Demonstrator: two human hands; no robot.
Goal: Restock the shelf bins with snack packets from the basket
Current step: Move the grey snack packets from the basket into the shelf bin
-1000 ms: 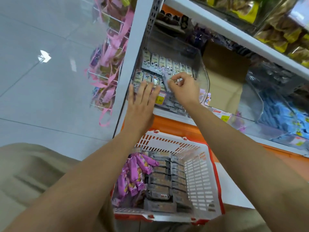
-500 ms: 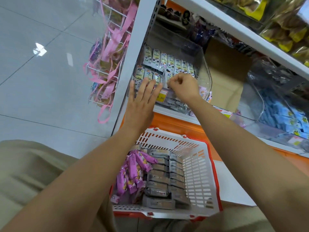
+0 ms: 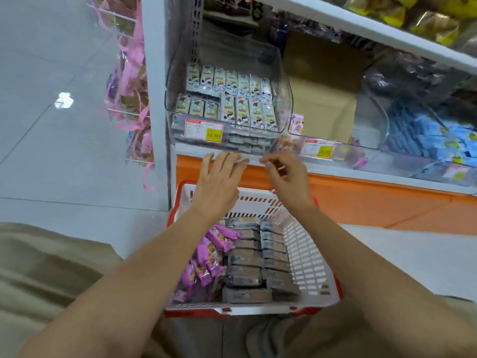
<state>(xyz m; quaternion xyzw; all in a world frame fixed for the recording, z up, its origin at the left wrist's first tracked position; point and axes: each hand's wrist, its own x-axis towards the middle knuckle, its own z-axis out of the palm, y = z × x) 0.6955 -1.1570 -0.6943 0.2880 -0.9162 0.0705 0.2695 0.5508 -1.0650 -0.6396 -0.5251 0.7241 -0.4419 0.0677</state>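
Hovering side by side, both hands hang between the clear bin (image 3: 282, 81) and the basket (image 3: 309, 267), just in front of the shelf edge (image 3: 340, 168). The left hand (image 3: 219, 177) has straight, spread fingers and holds nothing. The right hand (image 3: 286, 174) has loosely bent fingers, and I see no packet in them.

The grey snack packets (image 3: 245, 277) sit in the basket, below the hands and closer to the person's body. They lie flat in two rows, with their long sides going left to right across the basket. The pink packets (image 3: 206, 257) are heaped at the basket's left side, under the left arm. I think the right hand is a bit nearer the grey rows.

In the bin, the bin packets (image 3: 229, 99) point front to back, so I think a grey packet would need a quarter turn to match.
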